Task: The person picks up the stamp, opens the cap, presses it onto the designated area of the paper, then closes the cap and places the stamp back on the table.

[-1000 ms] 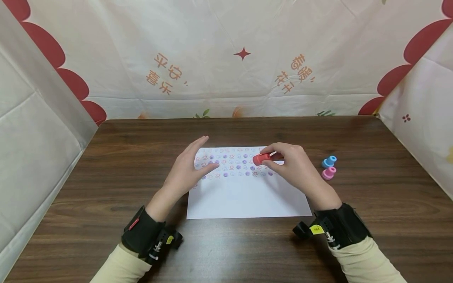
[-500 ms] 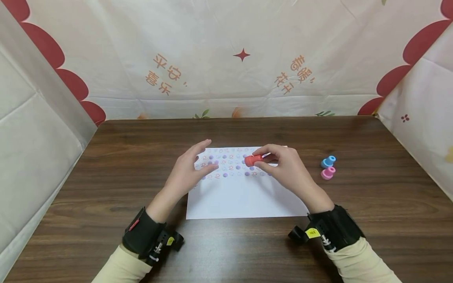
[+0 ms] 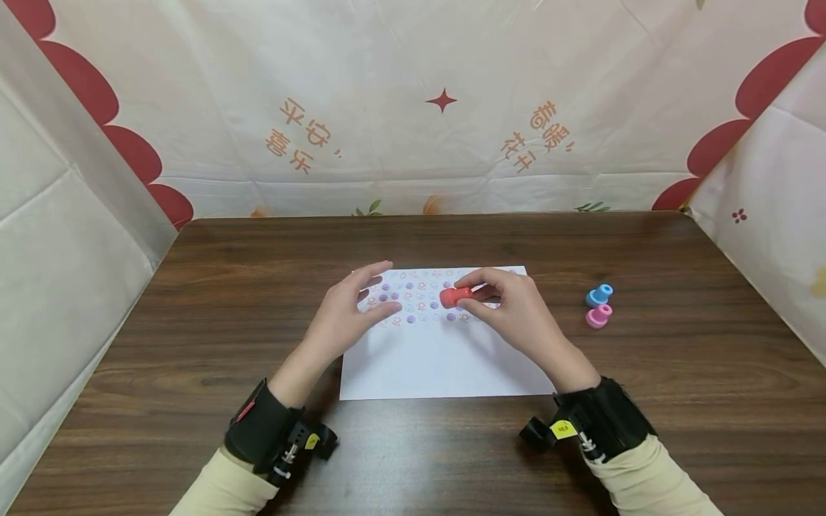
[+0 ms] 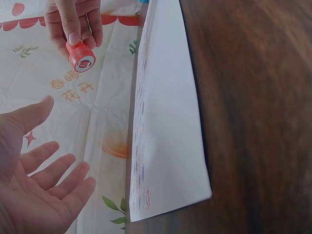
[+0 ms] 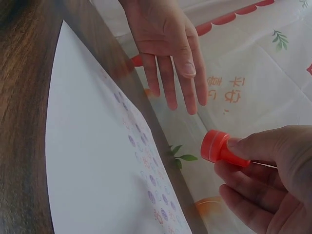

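Observation:
Between thumb and fingers my right hand pinches a red stamp over the printed part of a white sheet of paper. In the left wrist view the stamp's round printing face shows, turned toward the left hand. My left hand hovers at the sheet's left side, palm facing the stamp, with its fingers relaxed and nothing in them. Rows of small purple, red and blue prints fill the far half of the paper; both hands hide some of them.
To the right of the paper, a blue stamp and a pink stamp stand close together on the dark wooden table. A white cloth with red scallops hangs along the table's far edge.
The right hand has moved left with the red stamp, closer to the left hand. The left hand has shifted slightly toward the right and down.

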`<act>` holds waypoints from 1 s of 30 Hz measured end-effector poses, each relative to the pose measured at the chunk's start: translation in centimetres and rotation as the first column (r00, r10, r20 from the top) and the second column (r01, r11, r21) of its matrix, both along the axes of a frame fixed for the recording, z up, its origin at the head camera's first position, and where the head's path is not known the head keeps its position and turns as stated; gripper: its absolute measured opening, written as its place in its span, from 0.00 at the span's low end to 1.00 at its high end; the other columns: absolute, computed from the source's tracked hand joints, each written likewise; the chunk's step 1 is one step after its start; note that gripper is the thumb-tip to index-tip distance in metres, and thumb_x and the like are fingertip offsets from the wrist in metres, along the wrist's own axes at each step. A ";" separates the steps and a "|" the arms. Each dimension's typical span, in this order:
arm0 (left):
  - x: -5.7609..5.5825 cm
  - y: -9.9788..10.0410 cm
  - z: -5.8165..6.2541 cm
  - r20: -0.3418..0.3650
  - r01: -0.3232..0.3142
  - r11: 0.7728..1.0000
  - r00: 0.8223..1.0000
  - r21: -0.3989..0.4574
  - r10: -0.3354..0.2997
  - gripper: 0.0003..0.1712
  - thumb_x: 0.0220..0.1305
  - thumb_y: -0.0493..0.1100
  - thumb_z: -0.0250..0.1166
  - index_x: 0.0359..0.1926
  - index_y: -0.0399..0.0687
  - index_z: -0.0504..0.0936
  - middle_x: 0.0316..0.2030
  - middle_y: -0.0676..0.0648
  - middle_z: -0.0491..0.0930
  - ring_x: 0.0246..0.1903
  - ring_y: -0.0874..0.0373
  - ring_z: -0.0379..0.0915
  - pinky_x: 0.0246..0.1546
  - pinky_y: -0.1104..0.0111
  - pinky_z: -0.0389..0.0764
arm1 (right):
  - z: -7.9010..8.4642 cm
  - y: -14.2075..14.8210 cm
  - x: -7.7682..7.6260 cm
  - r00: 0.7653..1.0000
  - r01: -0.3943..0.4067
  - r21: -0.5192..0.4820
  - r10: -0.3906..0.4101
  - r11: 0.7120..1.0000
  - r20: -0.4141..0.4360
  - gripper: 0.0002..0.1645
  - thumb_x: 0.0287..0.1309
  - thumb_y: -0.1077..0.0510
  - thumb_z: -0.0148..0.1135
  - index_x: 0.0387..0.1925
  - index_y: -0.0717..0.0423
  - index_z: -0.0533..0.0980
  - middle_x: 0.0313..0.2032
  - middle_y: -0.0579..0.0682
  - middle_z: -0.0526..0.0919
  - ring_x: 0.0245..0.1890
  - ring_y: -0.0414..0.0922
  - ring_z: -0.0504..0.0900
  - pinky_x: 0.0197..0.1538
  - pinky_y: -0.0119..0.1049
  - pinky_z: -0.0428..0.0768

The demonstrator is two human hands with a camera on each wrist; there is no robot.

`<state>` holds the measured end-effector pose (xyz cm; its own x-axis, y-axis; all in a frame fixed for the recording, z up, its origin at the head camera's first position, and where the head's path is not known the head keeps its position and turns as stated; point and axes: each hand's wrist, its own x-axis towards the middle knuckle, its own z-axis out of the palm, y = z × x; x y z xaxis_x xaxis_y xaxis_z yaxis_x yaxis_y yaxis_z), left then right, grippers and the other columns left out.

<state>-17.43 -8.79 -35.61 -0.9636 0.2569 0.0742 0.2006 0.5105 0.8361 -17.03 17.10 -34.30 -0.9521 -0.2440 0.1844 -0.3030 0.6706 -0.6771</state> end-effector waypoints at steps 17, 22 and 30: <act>0.3 0.7 -0.2 0.007 0.077 0.995 0.997 0.057 -0.077 0.32 0.61 0.42 0.72 0.66 0.47 0.75 0.65 0.44 0.76 0.65 0.47 0.73 0.65 0.55 0.75 | -0.2 -0.9 0.4 1.000 -0.016 -0.042 0.016 0.999 -0.008 0.15 0.55 0.61 0.73 0.46 0.55 0.83 0.43 0.51 0.89 0.39 0.46 0.88 0.47 0.43 0.87; 0.3 0.9 -0.2 0.000 0.092 0.994 0.996 0.065 -0.092 0.31 0.61 0.41 0.72 0.65 0.47 0.75 0.64 0.44 0.76 0.63 0.46 0.75 0.64 0.54 0.76 | -0.2 -1.1 0.6 0.999 -0.026 -0.053 0.025 0.998 -0.020 0.15 0.55 0.61 0.73 0.45 0.54 0.84 0.42 0.51 0.89 0.39 0.45 0.88 0.47 0.42 0.87; 0.4 1.3 -0.1 -0.013 0.118 0.990 0.993 0.079 -0.117 0.31 0.61 0.40 0.72 0.64 0.45 0.76 0.63 0.43 0.78 0.62 0.46 0.77 0.64 0.54 0.76 | -0.4 -1.6 0.7 0.997 -0.047 -0.076 0.041 0.996 -0.072 0.15 0.53 0.63 0.74 0.44 0.57 0.83 0.41 0.53 0.89 0.37 0.45 0.89 0.47 0.43 0.87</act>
